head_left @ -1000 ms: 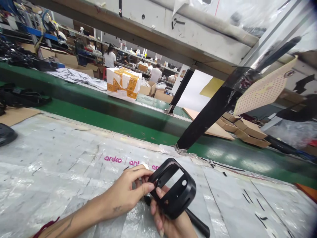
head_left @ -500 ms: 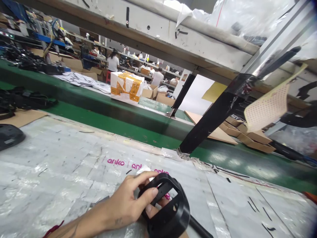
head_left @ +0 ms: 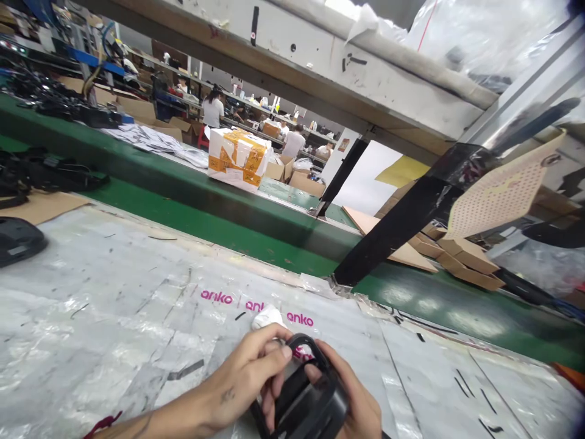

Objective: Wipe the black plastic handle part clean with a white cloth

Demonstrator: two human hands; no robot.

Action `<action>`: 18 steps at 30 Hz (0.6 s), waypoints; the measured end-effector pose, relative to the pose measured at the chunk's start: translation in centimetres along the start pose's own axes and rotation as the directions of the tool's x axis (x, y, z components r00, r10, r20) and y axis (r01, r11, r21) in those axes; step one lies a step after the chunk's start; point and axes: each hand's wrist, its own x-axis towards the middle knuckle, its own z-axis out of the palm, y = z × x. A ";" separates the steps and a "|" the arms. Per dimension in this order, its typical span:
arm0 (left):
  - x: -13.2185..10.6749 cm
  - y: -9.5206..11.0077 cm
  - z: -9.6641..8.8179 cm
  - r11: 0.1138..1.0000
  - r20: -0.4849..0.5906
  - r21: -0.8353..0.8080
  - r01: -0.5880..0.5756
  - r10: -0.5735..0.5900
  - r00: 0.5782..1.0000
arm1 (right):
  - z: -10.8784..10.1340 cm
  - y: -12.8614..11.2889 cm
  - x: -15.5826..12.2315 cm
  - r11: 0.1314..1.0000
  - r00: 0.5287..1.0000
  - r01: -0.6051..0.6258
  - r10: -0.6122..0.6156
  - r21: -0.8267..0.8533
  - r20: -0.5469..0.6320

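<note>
Both of my hands hold a glossy black plastic housing (head_left: 322, 399) with a rounded rim and openings, low in the middle of the head view. My left hand (head_left: 249, 372) pinches its upper left rim between thumb and fingers. Round the right side wraps my right hand (head_left: 359, 393), and one fingertip shows through an opening. A short dark piece, possibly a rod, pokes out at the lower right. Just beyond the left fingers lies a crumpled white wad (head_left: 268, 317). The housing's lower part is cut off by the frame edge.
The plastic-covered table (head_left: 137, 292) carries black tape strips and a black moulded part (head_left: 21, 241) at left. A slanted black post (head_left: 388, 231) rises at the table's far edge under a shelf (head_left: 365, 79). Beyond the green conveyor (head_left: 219, 225) stands a taped carton (head_left: 237, 158). People work far behind.
The right hand, mostly hidden behind the housing before, now grips its right side. The housing has turned and sits slightly lower. The view has shifted a little.
</note>
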 end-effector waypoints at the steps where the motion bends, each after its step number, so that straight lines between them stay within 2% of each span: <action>1: 0.0 -0.1 0.1 0.999 0.017 -0.026 0.025 -0.024 1.000 | 0.0 0.1 -0.2 1.000 1.000 -0.018 0.018 0.011 0.015; 4: 0.0 -0.1 0.3 0.998 -0.016 0.036 0.042 -0.042 0.999 | 0.2 0.4 -0.9 1.000 0.998 -0.012 0.011 0.021 0.067; 8: -0.2 -0.2 0.4 0.936 -0.026 0.346 -0.065 0.079 0.997 | 0.5 0.6 -1.5 0.993 0.983 0.105 -0.112 0.059 0.146; 10: -0.2 -0.4 0.3 0.916 0.002 0.390 -0.099 0.107 0.994 | 0.4 0.7 -1.7 0.990 0.976 0.139 -0.140 0.017 0.167; 13: 0.0 -0.8 0.4 0.952 0.000 0.289 -0.103 0.108 0.994 | -0.1 0.8 -1.7 0.975 0.970 0.202 -0.186 -0.091 0.157; 16: 0.2 -1.0 0.5 0.997 -0.011 0.054 0.056 -0.056 0.998 | -0.6 1.0 -1.3 0.963 0.956 0.254 -0.235 -0.090 0.177; 18: 0.4 -0.9 0.6 0.983 -0.001 -0.087 0.163 -0.164 0.986 | -0.7 1.1 -1.1 0.967 0.951 0.246 -0.229 -0.061 0.206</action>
